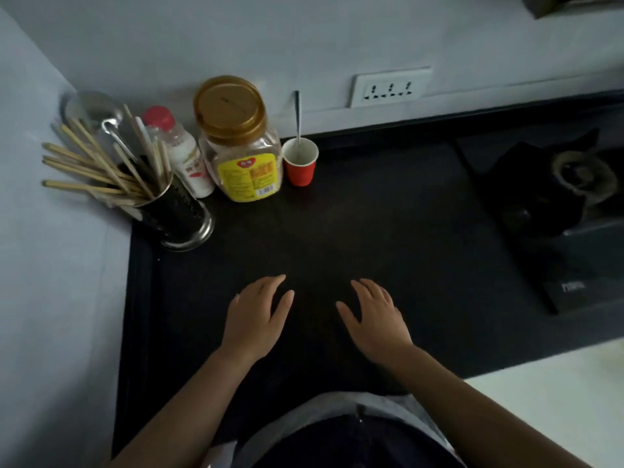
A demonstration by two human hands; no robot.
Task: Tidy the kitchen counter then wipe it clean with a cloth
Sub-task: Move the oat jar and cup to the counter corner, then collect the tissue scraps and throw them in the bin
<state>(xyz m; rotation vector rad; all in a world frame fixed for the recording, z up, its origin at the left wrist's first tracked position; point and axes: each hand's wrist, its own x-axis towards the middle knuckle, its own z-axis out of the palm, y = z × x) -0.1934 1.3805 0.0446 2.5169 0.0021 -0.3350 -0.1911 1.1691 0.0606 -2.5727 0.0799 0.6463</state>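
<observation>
My left hand (256, 315) and my right hand (374, 319) lie flat and empty on the black counter (371, 231), fingers spread, a short gap between them. Along the back left stand a metal holder full of chopsticks (169, 211), a white bottle with a red cap (184, 153), a clear jar with a gold lid and yellow label (243, 146), and a small red cup (300, 162) with a spoon standing in it. No cloth is in view.
A gas stove (547, 197) with a dark burner sits at the right, set into the counter. A wall socket (390, 86) is on the back wall. White walls close off the left side and the back.
</observation>
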